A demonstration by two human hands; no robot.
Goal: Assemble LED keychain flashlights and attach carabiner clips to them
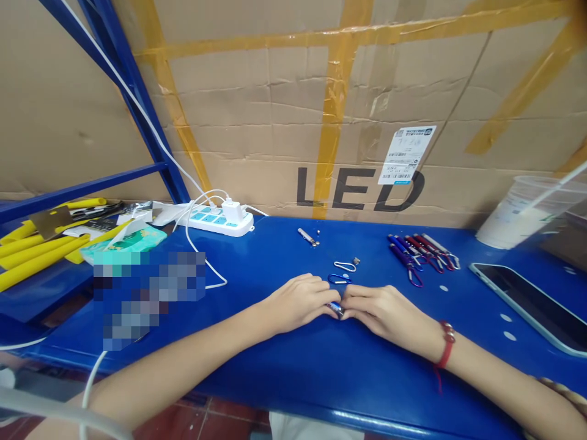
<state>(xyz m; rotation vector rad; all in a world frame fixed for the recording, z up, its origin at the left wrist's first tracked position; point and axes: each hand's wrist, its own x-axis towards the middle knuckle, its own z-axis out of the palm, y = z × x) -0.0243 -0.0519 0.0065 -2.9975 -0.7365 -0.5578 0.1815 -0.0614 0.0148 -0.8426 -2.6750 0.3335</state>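
My left hand (pixel 300 302) and my right hand (pixel 383 311) rest on the blue table (pixel 275 366), fingertips meeting. Between them they pinch a small blue and silver cylinder (pixel 336 308), like a tiny keychain torch. Both hands have curled fingers closed on it. Just beyond the fingers lies a blue carabiner clip (pixel 339 279), and a silver carabiner clip (pixel 345 266) sits a little farther back. A small silver tube (pixel 306 236) lies further away. My right wrist wears a red cord bracelet (pixel 446 345).
A pile of several red and purple keychain torches (pixel 419 250) lies at the right. A phone (pixel 527 305) and a plastic cup (pixel 527 211) are at far right. A white power strip (pixel 215 219) with cables sits back left, yellow tubes (pixel 41 253) beyond. A cardboard wall (pixel 321 110) stands behind.
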